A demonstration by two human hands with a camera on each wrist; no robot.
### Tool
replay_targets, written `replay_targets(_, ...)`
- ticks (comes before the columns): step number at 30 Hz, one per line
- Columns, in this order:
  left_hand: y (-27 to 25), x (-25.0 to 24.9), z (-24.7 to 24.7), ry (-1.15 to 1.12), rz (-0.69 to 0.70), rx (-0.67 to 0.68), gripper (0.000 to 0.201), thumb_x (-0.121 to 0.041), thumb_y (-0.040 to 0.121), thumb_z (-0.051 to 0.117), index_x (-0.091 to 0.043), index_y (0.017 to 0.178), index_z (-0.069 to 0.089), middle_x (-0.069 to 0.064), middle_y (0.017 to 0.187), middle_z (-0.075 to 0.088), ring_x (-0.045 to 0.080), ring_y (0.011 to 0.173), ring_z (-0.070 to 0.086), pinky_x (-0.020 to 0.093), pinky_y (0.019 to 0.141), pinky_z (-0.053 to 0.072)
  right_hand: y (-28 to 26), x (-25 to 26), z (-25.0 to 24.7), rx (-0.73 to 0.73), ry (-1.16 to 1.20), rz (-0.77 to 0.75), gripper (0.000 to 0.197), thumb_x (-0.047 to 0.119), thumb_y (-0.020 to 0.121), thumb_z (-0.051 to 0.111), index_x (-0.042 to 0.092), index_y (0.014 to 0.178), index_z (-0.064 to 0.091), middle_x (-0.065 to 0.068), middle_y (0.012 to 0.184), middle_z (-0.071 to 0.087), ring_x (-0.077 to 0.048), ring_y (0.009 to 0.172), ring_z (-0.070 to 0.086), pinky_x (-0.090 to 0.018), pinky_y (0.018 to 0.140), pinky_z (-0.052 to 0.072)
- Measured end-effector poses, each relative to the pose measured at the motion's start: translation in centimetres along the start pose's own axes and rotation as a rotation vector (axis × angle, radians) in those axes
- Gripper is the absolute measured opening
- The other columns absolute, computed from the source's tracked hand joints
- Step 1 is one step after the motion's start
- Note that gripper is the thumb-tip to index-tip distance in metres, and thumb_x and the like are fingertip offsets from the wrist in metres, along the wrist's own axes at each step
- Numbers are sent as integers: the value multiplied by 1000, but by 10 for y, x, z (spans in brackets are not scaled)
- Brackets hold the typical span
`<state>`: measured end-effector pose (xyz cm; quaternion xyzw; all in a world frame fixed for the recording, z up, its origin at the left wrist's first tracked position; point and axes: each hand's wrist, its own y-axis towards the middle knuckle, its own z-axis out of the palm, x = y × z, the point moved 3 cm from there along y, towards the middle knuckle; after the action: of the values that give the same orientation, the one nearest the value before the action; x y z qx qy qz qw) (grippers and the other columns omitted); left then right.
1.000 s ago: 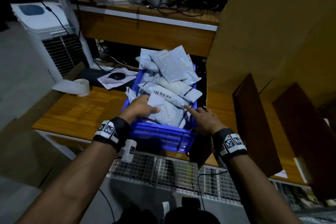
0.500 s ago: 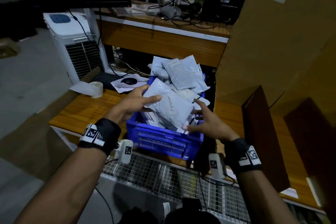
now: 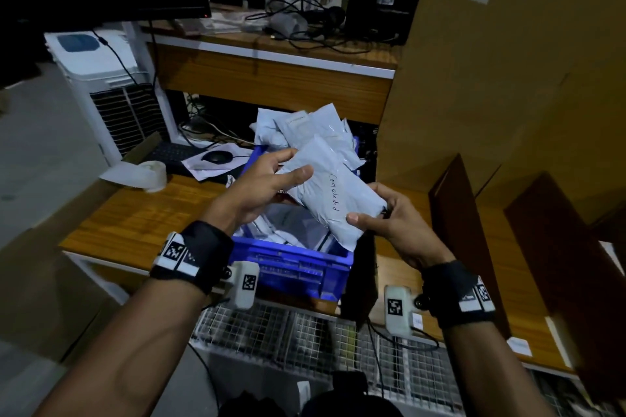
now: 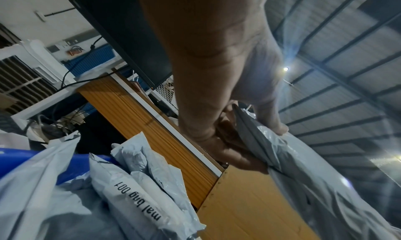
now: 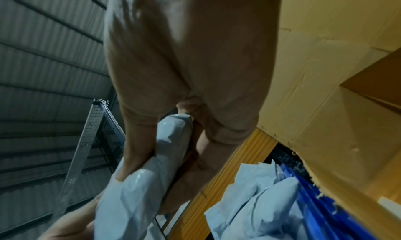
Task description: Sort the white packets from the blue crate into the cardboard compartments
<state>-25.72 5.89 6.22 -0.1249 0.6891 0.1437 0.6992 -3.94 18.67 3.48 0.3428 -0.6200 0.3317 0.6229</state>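
The blue crate (image 3: 291,267) has its far wall hidden behind the piled white packets (image 3: 305,125). The cardboard compartments (image 3: 548,213) are cut off right of the crate. The label on the topmost piled packet is too small to read.

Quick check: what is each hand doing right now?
Left hand: grips the upper end of the white packet.
Right hand: grips the same packet's lower end.
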Motion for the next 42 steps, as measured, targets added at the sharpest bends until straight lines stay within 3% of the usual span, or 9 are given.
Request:
replay_targets(5, 10, 5, 6, 9, -37, 14, 74, -44, 86, 88, -17, 148, 58, -1, 145, 66, 25, 138, 60, 53, 114, 48, -5, 2, -13, -16, -14, 27, 47, -3, 88, 80, 1, 131, 62, -19, 125, 73, -30, 113, 72, -41, 91, 62)
replay_targets(13, 11, 10, 20, 17, -93, 162, 65, -7, 86, 83, -18, 143, 53, 16, 133, 71, 34, 126, 68, 62, 107, 53, -3, 21, -40, -363, 317, -44, 53, 3, 96, 70, 15, 143, 50, -18, 121, 76, -30, 106, 75, -36, 83, 64)
replay_targets(16, 7, 9, 33, 43, -85, 233, 59, -1, 84, 82, -22, 135, 61, 9, 132, 74, 29, 124, 70, 47, 98, 61, -2, 26, -40, -414, 332, -87, 51, 9, 97, 72, 17, 144, 52, -21, 120, 76, -25, 94, 74, -33, 80, 61)
replay_targets(24, 3, 8, 47, 160, -70, 336, 59, -1, 86, 84, -11, 140, 63, 10, 134, 72, 30, 123, 70, 52, 103, 58, 1, 40, -40, -430, 344, -154, 46, 9, 97, 72, 14, 139, 56, -13, 98, 80, -17, 80, 74, -29, 73, 60)
replay_targets(28, 6, 9, 47, 138, -53, 320, 60, -1, 87, 84, -13, 141, 62, 8, 135, 72, 28, 124, 70, 48, 104, 58, 2, 35, -37, -458, 422, -137, 48, 20, 98, 72, 12, 143, 55, -14, 109, 79, -18, 90, 75, -28, 72, 62)
replay_targets(32, 14, 25, 49, 84, -65, 244, 60, -8, 86, 87, -14, 140, 63, 8, 133, 73, 28, 124, 70, 46, 103, 58, 4, 11, -15, -347, 483, -82, 49, 17, 100, 69, 8, 144, 52, -15, 135, 71, -30, 122, 70, -40, 96, 61)
replay_targets(36, 24, 49, 45, 273, -116, 208, 49, -40, 86, 85, -20, 127, 67, 1, 117, 78, 15, 104, 75, 28, 83, 59, 12, -12, -10, -371, 377, 30, 39, 12, 101, 68, 15, 138, 57, -5, 128, 75, -22, 112, 75, -33, 81, 63)
replay_targets(38, 35, 66, 29, 248, -196, 35, 46, -51, 86, 80, -20, 117, 69, 4, 111, 78, 17, 95, 75, 35, 83, 62, 15, -20, -20, -420, 330, 73, 34, 15, 102, 69, 17, 134, 59, -3, 124, 77, -19, 106, 77, -33, 74, 63)
replay_targets(42, 56, 90, -20, 461, -198, -402, 27, -36, 95, 78, -19, 113, 66, 4, 114, 73, 20, 99, 71, 40, 90, 59, 20, -31, -41, -430, 256, 140, 38, 17, 101, 71, 18, 137, 60, 0, 121, 78, -20, 106, 77, -34, 72, 61)
